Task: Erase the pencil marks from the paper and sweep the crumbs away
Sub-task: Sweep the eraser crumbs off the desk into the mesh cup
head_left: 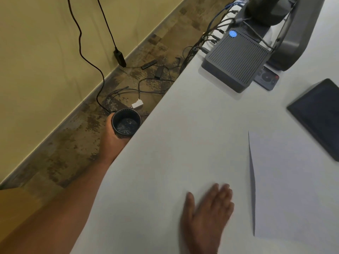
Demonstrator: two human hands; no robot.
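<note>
No legible text, brand, or number appears anywhere in the frame. A round blue sticker (233, 34) sits on the grey ribbed box (236, 59) at upper right; any marking on it is too blurred to read.
</note>
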